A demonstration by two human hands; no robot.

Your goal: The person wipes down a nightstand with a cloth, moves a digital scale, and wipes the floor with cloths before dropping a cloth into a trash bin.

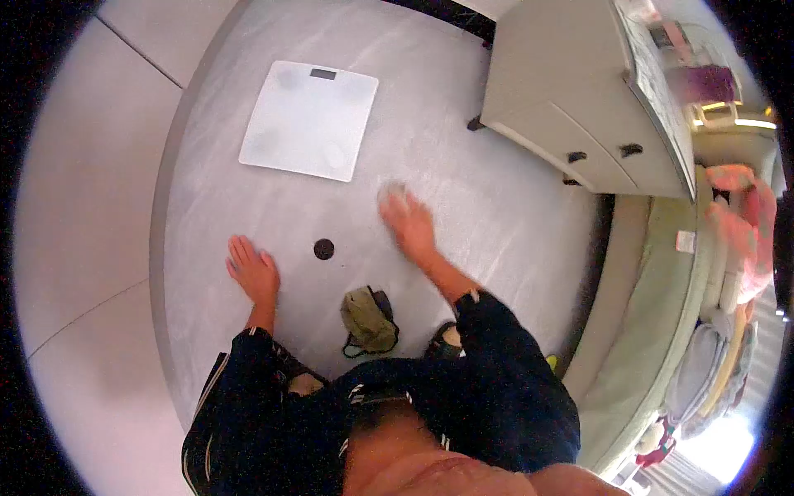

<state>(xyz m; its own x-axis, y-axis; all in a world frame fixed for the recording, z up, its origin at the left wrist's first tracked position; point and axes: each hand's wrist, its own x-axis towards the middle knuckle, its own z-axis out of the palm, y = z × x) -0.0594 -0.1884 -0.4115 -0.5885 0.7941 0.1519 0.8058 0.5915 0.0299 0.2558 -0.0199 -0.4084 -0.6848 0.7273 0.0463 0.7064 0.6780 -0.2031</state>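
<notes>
My left hand (253, 269) is held out over the grey floor (331, 207), fingers stretched and holding nothing. My right hand (408, 221) is further forward and smeared by motion. A pale blur shows at its fingertips, and I cannot make out whether it holds something. Between the hands lies a small round black disc (323, 249). An olive-green pouch-like item (368, 321) with dark trim rests near my feet. Ahead, a white bathroom scale (309, 122) with a dark display lies flat on the floor, apart from both hands.
A light cabinet (571, 99) with dark handles stands at the right on short feet. Below it runs a green-covered sofa or bed (645, 314) with pink and grey fabrics piled on it. A raised edge (169, 231) borders the floor on the left.
</notes>
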